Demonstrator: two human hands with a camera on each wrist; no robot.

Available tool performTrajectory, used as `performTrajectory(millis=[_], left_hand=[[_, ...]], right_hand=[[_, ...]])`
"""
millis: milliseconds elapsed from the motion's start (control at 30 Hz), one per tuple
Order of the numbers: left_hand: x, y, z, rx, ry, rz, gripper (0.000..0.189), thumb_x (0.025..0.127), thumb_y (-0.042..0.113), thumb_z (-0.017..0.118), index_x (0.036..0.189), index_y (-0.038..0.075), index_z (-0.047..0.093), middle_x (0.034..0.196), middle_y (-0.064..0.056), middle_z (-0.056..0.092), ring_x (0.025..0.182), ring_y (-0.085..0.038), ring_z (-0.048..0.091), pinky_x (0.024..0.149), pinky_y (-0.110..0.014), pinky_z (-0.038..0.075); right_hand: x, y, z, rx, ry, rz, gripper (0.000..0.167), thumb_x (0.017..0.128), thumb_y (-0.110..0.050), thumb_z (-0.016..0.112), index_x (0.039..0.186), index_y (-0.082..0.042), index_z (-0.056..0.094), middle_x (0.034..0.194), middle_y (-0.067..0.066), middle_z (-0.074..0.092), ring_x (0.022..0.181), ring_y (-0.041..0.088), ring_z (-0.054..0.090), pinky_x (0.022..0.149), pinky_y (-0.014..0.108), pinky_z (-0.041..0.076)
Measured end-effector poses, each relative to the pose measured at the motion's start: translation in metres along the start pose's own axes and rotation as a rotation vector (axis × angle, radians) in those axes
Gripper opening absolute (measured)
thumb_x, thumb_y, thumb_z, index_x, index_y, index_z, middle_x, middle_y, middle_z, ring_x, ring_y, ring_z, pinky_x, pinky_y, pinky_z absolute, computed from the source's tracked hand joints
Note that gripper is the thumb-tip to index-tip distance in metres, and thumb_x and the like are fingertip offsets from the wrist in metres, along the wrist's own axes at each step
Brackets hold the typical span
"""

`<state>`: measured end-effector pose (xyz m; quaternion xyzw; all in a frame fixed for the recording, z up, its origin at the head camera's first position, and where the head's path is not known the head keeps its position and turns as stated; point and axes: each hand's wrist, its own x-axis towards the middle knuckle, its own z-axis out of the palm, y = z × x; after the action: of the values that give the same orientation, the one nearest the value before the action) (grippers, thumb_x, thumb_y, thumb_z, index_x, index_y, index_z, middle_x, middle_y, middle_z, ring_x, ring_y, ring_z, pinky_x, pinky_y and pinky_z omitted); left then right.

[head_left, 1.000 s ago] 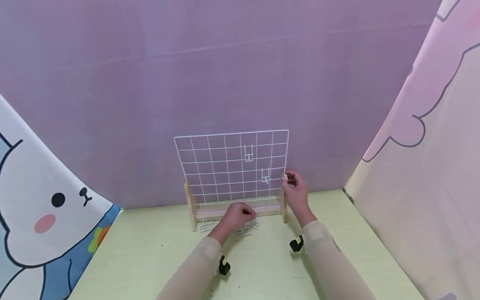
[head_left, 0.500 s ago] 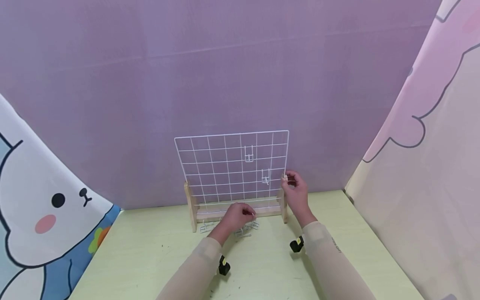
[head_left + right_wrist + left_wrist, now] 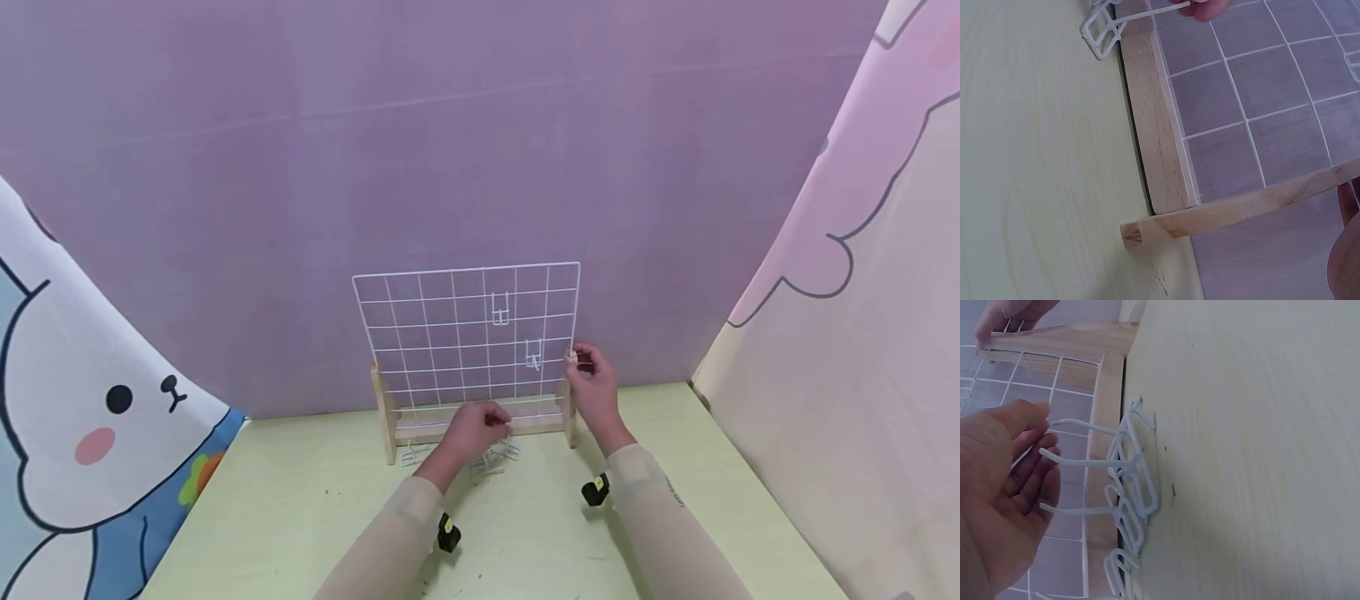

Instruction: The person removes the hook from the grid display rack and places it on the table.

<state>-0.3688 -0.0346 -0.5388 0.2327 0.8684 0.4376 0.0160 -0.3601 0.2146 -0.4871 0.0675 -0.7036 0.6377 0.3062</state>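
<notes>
At the bottom of my head view, I register 2 beige sleeves (image 3: 382, 533) with 2 black wrist units (image 3: 449, 534) above the pale table (image 3: 300, 525). Loose white hooks (image 3: 1088, 463) lie clustered on the table, lower centre. There, the left hand (image 3: 472, 431) pinches the prong tip of 1 hook (image 3: 1150, 13) between thumb and fingertips. Just behind, the wooden stand (image 3: 442, 432) supports a white wire grid (image 3: 457, 322), centre frame. The right hand (image 3: 595, 393), right of centre, grips the stand's post top; I cannot tell whether it also holds the 2 white prongs (image 3: 1007, 325) beside its fingers. An upper hook (image 3: 500, 317) and a lower hook (image 3: 533, 359) hang in the grid's right half. A purple backdrop (image 3: 450, 150) fills the top.
</notes>
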Motion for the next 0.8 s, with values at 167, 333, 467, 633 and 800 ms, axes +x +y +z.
performTrajectory(millis=[167,333,467,633,800], left_hand=[[0.001,0.009,-0.003,0.018,0.063,0.037,0.012,0.103,0.019,0.081,0.113,0.012,0.082,0.105,0.009,0.076,0.100,-0.011,0.069,0.090,-0.034,0.061],[0.003,0.027,-0.005,0.095,0.143,0.123,0.016,0.104,0.022,0.082,0.119,0.017,0.080,0.115,0.006,0.074,0.109,-0.015,0.069,0.097,-0.037,0.061],[0.006,0.042,-0.008,0.141,0.201,0.176,0.022,0.103,0.022,0.082,0.122,0.014,0.077,0.117,0.002,0.072,0.110,-0.017,0.069,0.097,-0.038,0.061],[0.015,0.055,-0.011,0.140,0.267,0.273,0.027,0.100,0.020,0.085,0.123,0.010,0.075,0.118,-0.005,0.073,0.111,-0.020,0.069,0.098,-0.040,0.061],[0.024,0.065,-0.011,0.170,0.332,0.372,0.033,0.098,0.022,0.088,0.125,0.011,0.074,0.119,-0.004,0.071,0.111,-0.018,0.068,0.099,-0.036,0.060]], right_hand=[[0.000,0.001,0.000,0.001,0.003,-0.012,0.024,0.100,0.012,0.065,0.124,0.013,0.066,0.114,0.031,0.065,0.101,0.031,0.059,0.079,0.012,0.053],[0.000,0.000,0.000,0.004,-0.002,-0.004,0.024,0.101,0.011,0.066,0.126,0.012,0.066,0.114,0.030,0.065,0.101,0.029,0.059,0.078,0.013,0.054],[-0.001,-0.002,0.000,0.000,-0.006,0.003,0.025,0.102,0.011,0.066,0.126,0.013,0.066,0.115,0.030,0.065,0.101,0.029,0.059,0.078,0.013,0.053],[-0.001,-0.004,-0.001,-0.005,-0.006,0.018,0.025,0.102,0.010,0.066,0.127,0.012,0.065,0.115,0.029,0.065,0.103,0.032,0.059,0.078,0.013,0.053],[0.000,-0.003,-0.001,-0.007,-0.010,0.028,0.026,0.102,0.009,0.066,0.128,0.011,0.066,0.116,0.028,0.065,0.104,0.033,0.059,0.079,0.014,0.054]])
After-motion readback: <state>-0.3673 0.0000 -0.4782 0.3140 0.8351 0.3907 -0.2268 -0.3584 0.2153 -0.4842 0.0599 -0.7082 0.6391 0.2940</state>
